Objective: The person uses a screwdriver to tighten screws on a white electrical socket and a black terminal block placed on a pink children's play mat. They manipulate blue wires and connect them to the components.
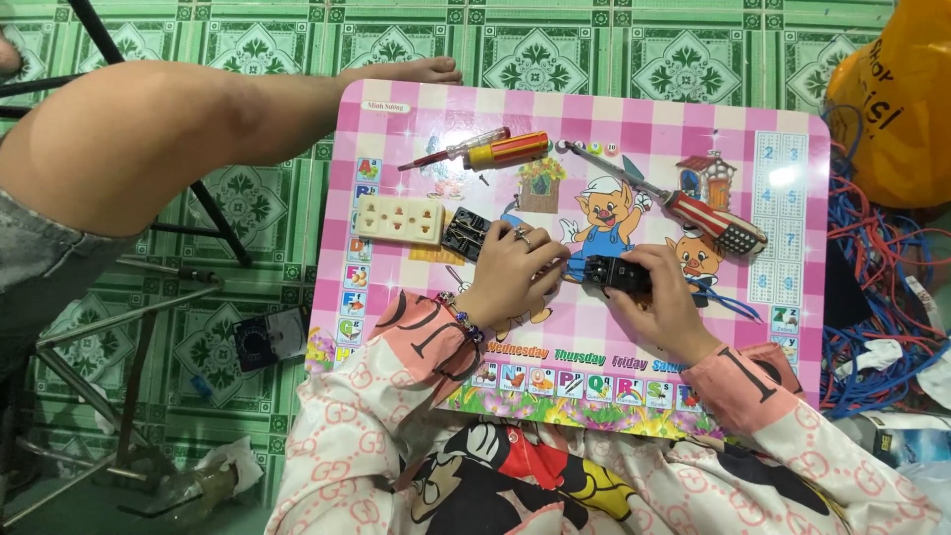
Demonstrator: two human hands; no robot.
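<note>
Right at the fingertips sits a small black plastic socket module (616,274), pinched between the curled fingers of the right hand (662,297) and the bent fingertips of the left hand (515,267). Both hands close around it from opposite sides, thumbs tucked underneath, so the module is partly hidden; a short blue wire (578,266) runs from it under the left fingers. The left hand wears a ring on one finger and a beaded bracelet at the wrist. The module rests low over the middle of the pink checked children's lap table with cartoon pigs (792,139), which serves as the landmark for everything else.

On that table, just left of the left hand, lies a second black socket insert (465,234), and touching its left side a cream plastic faceplate with three outlets (398,219). Toward the table's far edge lie a small screwdriver with a clear and red handle (455,151) and beside it an orange-yellow handled tester screwdriver (507,150). To the right of these, a large screwdriver with a red-striped and black handle (693,210) lies slanted, near the right hand but apart from it.

Off the table's right edge is a tangle of blue and red wires (872,297) and a yellow plastic bag (897,104). Off its left edge, another person's bare leg (178,139) stretches over the green patterned floor tiles (535,50).
</note>
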